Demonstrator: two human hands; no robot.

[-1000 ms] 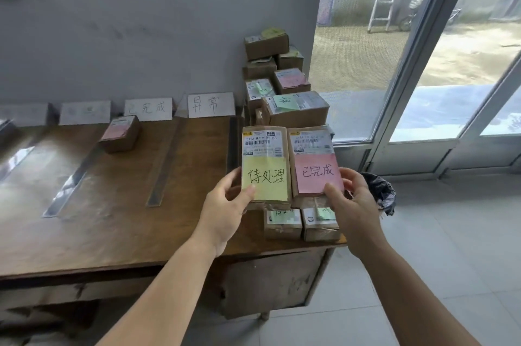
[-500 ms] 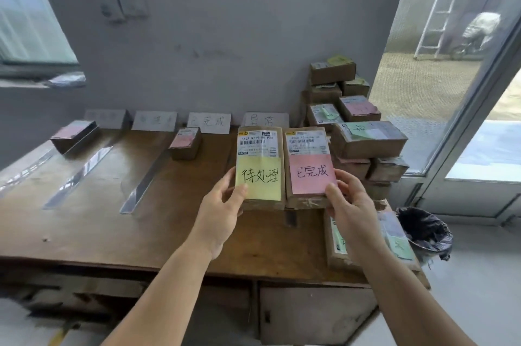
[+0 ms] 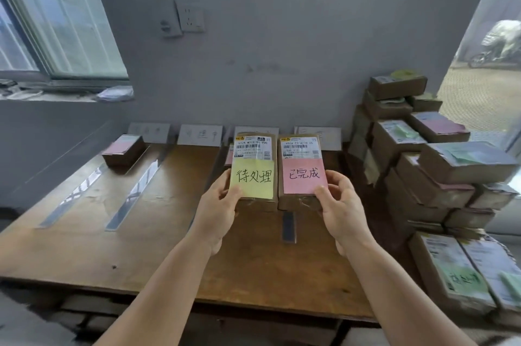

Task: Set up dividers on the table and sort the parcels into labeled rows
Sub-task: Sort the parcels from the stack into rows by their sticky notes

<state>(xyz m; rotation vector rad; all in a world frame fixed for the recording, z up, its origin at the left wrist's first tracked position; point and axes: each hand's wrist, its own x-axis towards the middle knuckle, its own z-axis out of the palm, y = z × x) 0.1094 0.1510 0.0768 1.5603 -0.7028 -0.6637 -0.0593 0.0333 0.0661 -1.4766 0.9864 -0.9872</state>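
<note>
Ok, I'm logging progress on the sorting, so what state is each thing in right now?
Left hand: holds the yellow-note parcel upright above the table.
Right hand: holds the pink-note parcel upright beside it.
Pink-topped parcel: lying flat in the far-left row.
Dividers: lying flat on the table.
Parcel pile: stacked, unsorted, at right.

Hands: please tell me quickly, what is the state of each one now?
Left hand: closed on the parcel with the yellow note.
Right hand: closed on the parcel with the pink note.
</note>
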